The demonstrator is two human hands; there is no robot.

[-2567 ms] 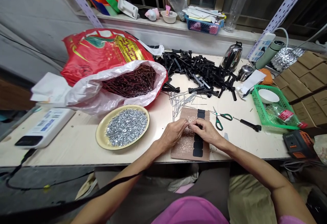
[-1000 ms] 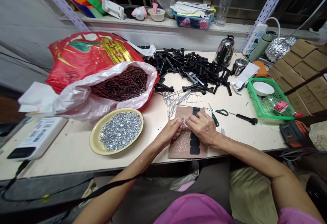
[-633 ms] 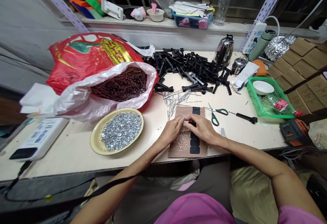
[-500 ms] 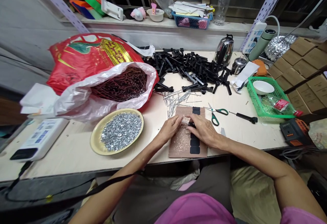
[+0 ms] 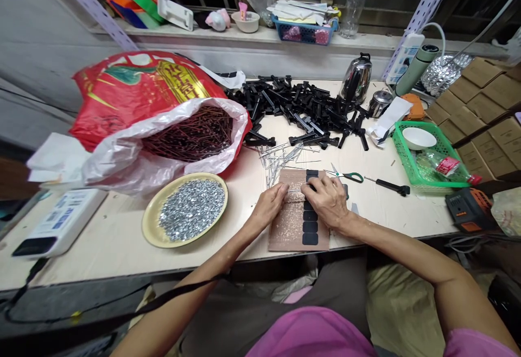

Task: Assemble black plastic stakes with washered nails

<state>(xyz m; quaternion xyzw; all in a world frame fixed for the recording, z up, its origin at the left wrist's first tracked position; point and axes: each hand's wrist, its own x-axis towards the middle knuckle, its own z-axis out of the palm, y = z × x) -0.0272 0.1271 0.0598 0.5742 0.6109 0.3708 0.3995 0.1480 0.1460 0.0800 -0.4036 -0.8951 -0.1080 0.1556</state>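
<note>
My left hand is closed in a pinch on the left end of a thin metal rod, held level over a brown board. My right hand has its fingers curled at the rod's right end. Something dark shows under those fingertips, but what they grip is hidden. A column of black rounded patches runs down the board's right side, and pale specks cover its left part. Just beyond the board lie loose silvery rods. Green-handled scissors rest by my right hand, which partly covers them.
A yellow bowl of small metal pieces stands left, before a red sack of brown rods. Black plastic parts are heaped behind. Rightward lie a black-handled tool, a green basket and a battery pack.
The fingers of my right hand have drawn back from over the rod and curled in at its right end. More of the rod shows. My left hand stays nearly in place.
</note>
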